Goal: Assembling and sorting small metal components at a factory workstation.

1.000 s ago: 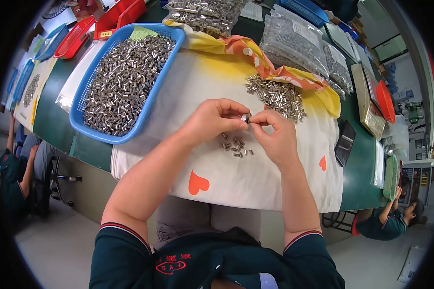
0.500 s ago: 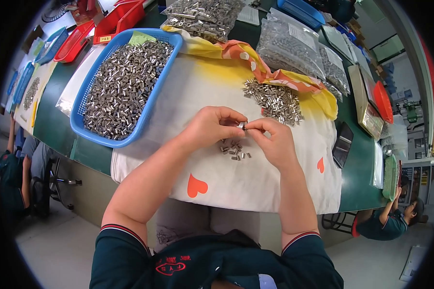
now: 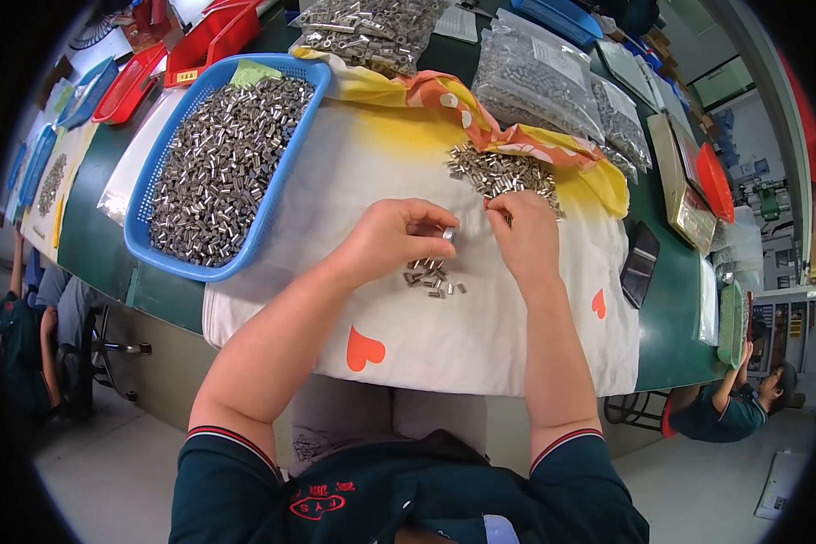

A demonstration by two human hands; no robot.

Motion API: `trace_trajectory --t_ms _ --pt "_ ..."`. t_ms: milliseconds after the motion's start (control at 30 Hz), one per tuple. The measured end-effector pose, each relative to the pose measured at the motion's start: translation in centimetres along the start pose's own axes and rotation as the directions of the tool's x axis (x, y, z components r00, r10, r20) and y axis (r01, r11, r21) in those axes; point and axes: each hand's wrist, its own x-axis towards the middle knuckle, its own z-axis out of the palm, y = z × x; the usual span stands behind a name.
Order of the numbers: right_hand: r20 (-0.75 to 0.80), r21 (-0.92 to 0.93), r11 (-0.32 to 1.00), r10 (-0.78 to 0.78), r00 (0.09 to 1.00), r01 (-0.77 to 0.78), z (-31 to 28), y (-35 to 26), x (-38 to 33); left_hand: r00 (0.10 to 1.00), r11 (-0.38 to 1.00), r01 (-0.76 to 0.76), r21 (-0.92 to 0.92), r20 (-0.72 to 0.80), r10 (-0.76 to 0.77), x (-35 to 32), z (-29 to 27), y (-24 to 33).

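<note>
My left hand is over the middle of the white cloth, its thumb and fingers pinching a small shiny metal sleeve. Just below those fingertips lies a small scatter of loose metal sleeves. My right hand is apart from the left, at the near edge of a larger pile of metal sleeves, and covers part of it. Its fingers are drawn together; what they hold, if anything, is hidden. A small red patch shows beside its fingertips.
A blue basket full of metal sleeves stands at left. Bags of metal parts lie behind a bunched yellow-orange cloth edge. A dark phone lies at right on the green table. Red bins stand far left.
My right hand has left the left hand's fingertips and moved right and away from me to the pile. My left hand stays nearly in place, holding the sleeve. The whole view has shifted slightly.
</note>
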Motion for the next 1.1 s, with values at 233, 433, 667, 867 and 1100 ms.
trace_trajectory --t_ms 233,433,667,867,1100 --pt "0.082 -0.098 0.994 0.058 0.995 -0.05 0.3 -0.1 -0.3 1.0 1.0 0.012 0.004 -0.006 -0.012 0.0 0.0 0.3" --pt "0.095 0.334 0.914 0.21 0.973 -0.23 -1.0 -3.2 -0.9 0.999 0.996 -0.032 -0.087 -0.035 0.029 0.2 -0.4 -0.1" --pt "0.177 0.564 0.813 0.055 0.983 -0.147 -1.2 -4.2 -1.4 0.999 0.992 -0.046 -0.118 -0.018 0.044 0.3 -0.6 -0.2" --pt "-0.005 0.252 0.963 -0.1 0.995 0.098 -0.8 -4.9 -1.8 0.995 0.997 -0.056 0.05 -0.084 0.06 0.3 -0.1 -0.2" --pt "0.039 0.444 0.896 -0.019 0.999 0.0 -0.9 -5.4 -1.8 0.991 0.995 -0.1 0.019 -0.088 0.102 -0.2 -0.4 -0.4"
